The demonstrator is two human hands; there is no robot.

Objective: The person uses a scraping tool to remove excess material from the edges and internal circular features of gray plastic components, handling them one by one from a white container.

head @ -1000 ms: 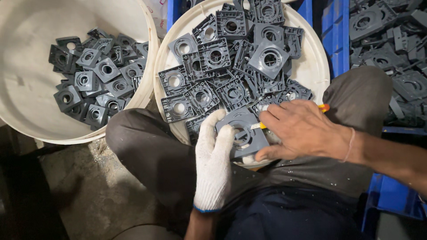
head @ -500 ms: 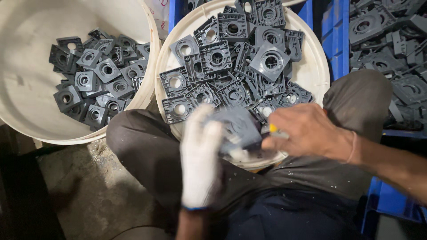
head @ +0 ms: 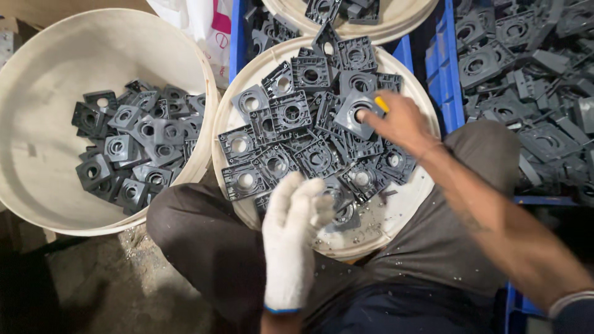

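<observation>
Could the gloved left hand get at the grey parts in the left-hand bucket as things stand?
Probably yes: the left hand hovers over the middle bucket, and the left bucket stands open-topped beside it, nothing covering its grey parts.

One package shows: a white plastic bag [head: 197, 25] with pink print, crumpled at the top edge ahead of me, wedged between my left-side cream tub [head: 37, 154] and the blue crate [head: 236, 37].

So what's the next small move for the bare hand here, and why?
Probably lift that square grey part out of the middle tub: the right hand, with a yellow tool, already touches it, while the gloved left hand looks empty.
</observation>
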